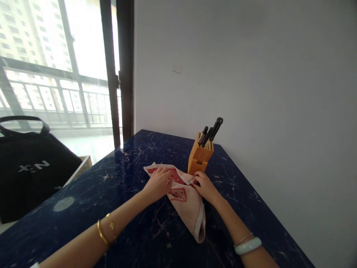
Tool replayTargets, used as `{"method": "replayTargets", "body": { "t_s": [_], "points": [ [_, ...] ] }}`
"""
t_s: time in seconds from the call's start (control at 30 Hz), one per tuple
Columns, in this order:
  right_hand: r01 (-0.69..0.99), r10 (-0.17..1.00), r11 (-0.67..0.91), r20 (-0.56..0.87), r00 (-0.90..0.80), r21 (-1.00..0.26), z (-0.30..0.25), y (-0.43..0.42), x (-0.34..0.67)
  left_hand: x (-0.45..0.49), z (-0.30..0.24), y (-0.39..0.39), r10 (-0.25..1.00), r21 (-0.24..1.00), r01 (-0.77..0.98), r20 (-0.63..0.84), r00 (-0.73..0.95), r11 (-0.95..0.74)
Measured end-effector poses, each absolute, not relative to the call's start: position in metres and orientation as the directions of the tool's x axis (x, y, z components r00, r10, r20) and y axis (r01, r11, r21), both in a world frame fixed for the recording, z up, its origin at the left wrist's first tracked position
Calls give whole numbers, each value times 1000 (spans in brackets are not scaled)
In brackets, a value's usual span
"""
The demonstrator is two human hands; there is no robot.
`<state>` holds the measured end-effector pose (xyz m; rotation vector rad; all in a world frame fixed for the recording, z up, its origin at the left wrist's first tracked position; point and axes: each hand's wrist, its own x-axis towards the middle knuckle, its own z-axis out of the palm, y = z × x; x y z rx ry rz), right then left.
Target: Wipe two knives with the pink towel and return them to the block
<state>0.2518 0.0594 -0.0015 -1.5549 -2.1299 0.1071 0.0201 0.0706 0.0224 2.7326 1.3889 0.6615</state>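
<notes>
A pink and white towel (187,214) with a red patterned patch lies partly folded on the dark blue table. Its red side shows at the upper fold, and one rolled corner points toward me. My left hand (158,183) rests on the upper left part of the cloth with its fingers curled onto it; the fingertips are partly hidden. At the right edge, my right hand (205,187) pinches the fabric between thumb and fingers. Just behind that hand stands a wooden knife block (199,158), holding several black-handled knives (214,129).
The table (125,216) has a glossy, marbled top and a pale round spot on its left side. A black bag (36,175) stands beyond the left edge, near a glass door. A plain wall (264,93) runs along the back and right.
</notes>
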Motion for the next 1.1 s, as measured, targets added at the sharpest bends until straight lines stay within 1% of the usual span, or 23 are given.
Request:
{"method": "replayTargets", "body": {
  "t_s": [0.1, 0.27, 0.43, 0.6, 0.73, 0.87, 1.0, 1.1],
  "points": [
    [845, 898, 386, 360, -252, -370, -1, 64, 252, 25, 14, 54, 734, 235, 708, 369, 569, -667],
    [834, 891, 386, 394, -227, -394, -3, 73, 252, 22, 0, 55, 704, 383, 592, 430, 565, -709],
    [843, 898, 351, 403, -178, -409, -6, 84, 251, 16, -7, 64, 688, 383, 575, 469, 553, -723],
    [866, 915, 290, 382, -127, -407, -6, 86, 250, 11, -10, 63, 686, 347, 596, 450, 572, -724],
    [902, 940, 150, 342, -3, -405, -6, 73, 258, 10, -11, 58, 678, 334, 591, 403, 615, -735],
    [905, 961, 13, 254, 105, -424, -9, 54, 269, 13, -8, 56, 717, 370, 615, 397, 573, -697],
    [888, 984, -7, 154, 88, -459, -12, 40, 268, 15, 0, 56, 753, 445, 609, 346, 560, -657],
    [875, 992, 4, 111, 57, -484, -11, 35, 263, 13, 5, 58, 757, 464, 604, 311, 575, -649]
  ]
}}
